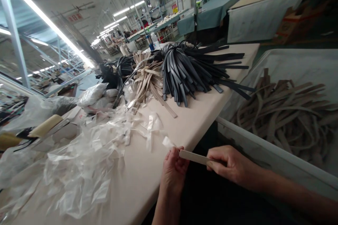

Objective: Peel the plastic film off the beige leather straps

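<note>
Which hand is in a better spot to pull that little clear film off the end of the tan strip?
Probably the left hand: its fingers sit right at the film, while the right hand grips the strip farther along, steadying it.

Single head-worn view, tilted, looking forward and down, close over table (pixel 148 168) edge
</note>
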